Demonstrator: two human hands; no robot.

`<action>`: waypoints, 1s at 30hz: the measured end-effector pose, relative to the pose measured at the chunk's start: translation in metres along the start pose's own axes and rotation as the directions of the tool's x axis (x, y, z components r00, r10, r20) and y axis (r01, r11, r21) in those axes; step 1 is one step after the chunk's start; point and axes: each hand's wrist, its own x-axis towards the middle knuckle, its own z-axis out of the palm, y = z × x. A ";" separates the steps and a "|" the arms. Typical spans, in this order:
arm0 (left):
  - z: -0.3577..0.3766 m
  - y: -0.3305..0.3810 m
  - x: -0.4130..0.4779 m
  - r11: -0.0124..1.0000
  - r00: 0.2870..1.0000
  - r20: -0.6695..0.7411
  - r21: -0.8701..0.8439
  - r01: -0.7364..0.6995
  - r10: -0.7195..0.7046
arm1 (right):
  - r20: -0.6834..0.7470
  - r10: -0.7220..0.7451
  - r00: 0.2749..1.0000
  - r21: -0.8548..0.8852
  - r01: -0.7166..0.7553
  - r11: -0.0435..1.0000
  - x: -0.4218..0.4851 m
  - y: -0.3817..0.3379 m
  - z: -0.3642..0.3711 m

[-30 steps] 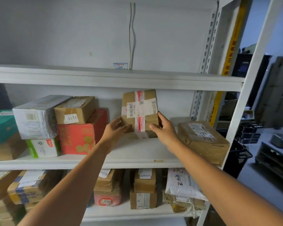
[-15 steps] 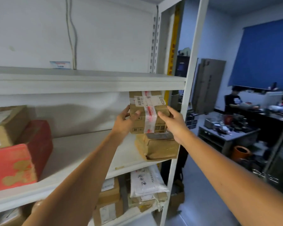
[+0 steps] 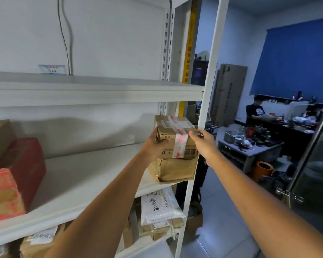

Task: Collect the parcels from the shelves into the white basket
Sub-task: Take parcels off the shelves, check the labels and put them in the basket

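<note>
**Item 1. Box** (image 3: 177, 138): brown carton with a printed label on top. 1 band of white tape with red print runs across the top and down the near face. It is held at the right end of the middle shelf (image 3: 78, 179), just beside the white post (image 3: 207, 101) and directly over item 2. Whether it touches item 2 cannot be told.

**Holders:** 2.
- Left hand (image 3: 153, 148) grips the box's left side, thumb on the near face; its fingers are hidden behind the carton.
- Right hand (image 3: 203, 144) grips the right side, thumb pressed on the top edge at the tape; its fingers curl round the far side, out of sight.

**Item 2. Parcel** (image 3: 173, 169): flat and wrapped in brown tape. It lies on the same shelf at its right end, the near corner at the shelf's front edge.

**Item 3. Red box** (image 3: 22, 164): at the far left of the shelf, well apart from items 1 and 2.

**Item 4. Mailer** (image 3: 158, 205): a white bag with handwriting, on top of brown parcels on the shelf below.

**Background, right:** a grey bench (image 3: 250, 151) covered in small objects, and 1 person (image 3: 254, 113) in a dark shirt.
</note>
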 end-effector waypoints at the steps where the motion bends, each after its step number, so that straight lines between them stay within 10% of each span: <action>1: 0.000 0.002 -0.001 0.999 1.000 0.012 0.035 0.000 0.000 | 0.026 -0.010 1.000 -0.033 0.011 0.999 -0.001 -0.001 -0.003; 12: -0.011 0.002 -0.078 0.654 0.974 -0.196 0.723 0.221 -0.113 | 0.463 -0.026 0.886 -0.585 0.328 0.742 -0.041 0.029 -0.060; 30: -0.218 0.000 -0.297 0.374 0.758 -0.641 0.678 0.633 -0.122 | 0.784 -0.214 0.583 -0.220 0.583 0.783 -0.150 -0.074 0.161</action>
